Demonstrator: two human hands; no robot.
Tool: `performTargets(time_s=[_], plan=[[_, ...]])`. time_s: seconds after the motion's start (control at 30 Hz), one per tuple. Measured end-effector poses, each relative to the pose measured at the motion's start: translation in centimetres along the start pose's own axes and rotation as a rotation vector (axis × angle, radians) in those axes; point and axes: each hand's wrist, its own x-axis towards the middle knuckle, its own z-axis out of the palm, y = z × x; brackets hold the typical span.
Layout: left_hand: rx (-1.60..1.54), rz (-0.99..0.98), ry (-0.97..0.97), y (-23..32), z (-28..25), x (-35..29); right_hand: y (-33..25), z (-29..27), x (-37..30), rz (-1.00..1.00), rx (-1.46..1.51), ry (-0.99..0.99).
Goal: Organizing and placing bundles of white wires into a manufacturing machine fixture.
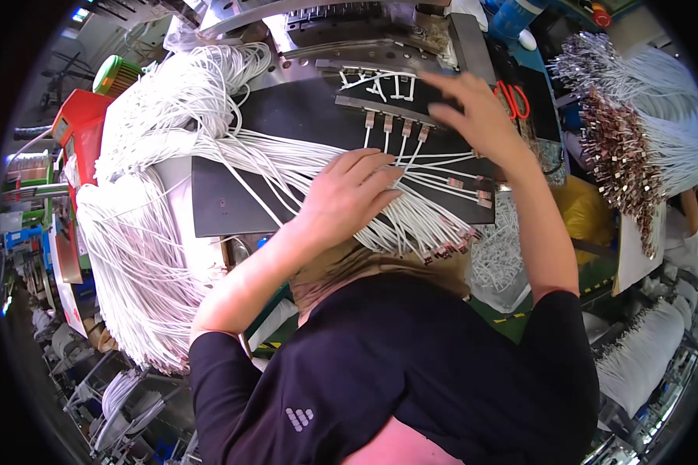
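My left hand (353, 190) lies over a bundle of white cables (287, 167), fingers stretched out and slightly bent across them. Copper-coloured metal connectors (450, 244) cap the bundle's near-right ends. Just beyond that hand, several connectors (388, 124) sit in a row against a slotted metal bar (384, 108), their cables running back toward me. My right hand (469, 112), a little blurred, hovers at the bar's right end with thumb and fingers apart and nothing visible between them. Small white plastic pieces (376, 84) stand along a second metal bar (364, 68) farther back.
A black board (233, 205) lies under the cables. Large coils of white cable (143, 256) hang at the left. Red-handled scissors (512, 101) lie at the right, above a clear bag of white pieces (498, 248). More cable bundles (628, 132) stand far right.
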Motion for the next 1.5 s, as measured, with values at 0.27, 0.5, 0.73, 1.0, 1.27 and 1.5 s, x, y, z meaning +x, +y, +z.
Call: performTargets(time_s=[0.27,0.5,0.73,1.0,1.27,1.5], plan=[[0.091,-0.266,-0.005,0.4,0.8,1.1,2.0,3.7,2.3,-0.102,0.151,0.146],[0.337,-0.334,0.077,-4.6,-0.8,6.5,9.5,7.1,19.8,-0.226,0.039,0.426],[0.283,-0.414,0.026,-12.1,1.3,15.5,21.8,8.8,31.1,-0.191,-0.098,0.746],[0.149,-0.649,0.031,-14.1,-1.2,12.2,6.0,7.8,21.5,-0.218,-0.174,0.266],[0.552,-0.153,0.322,-18.5,0.1,9.4,-1.3,7.5,15.7,-0.353,-0.263,0.248],[0.357,-0.344,0.29,-17.8,0.1,9.6,-0.1,7.9,16.7,-0.331,-0.187,0.223]])
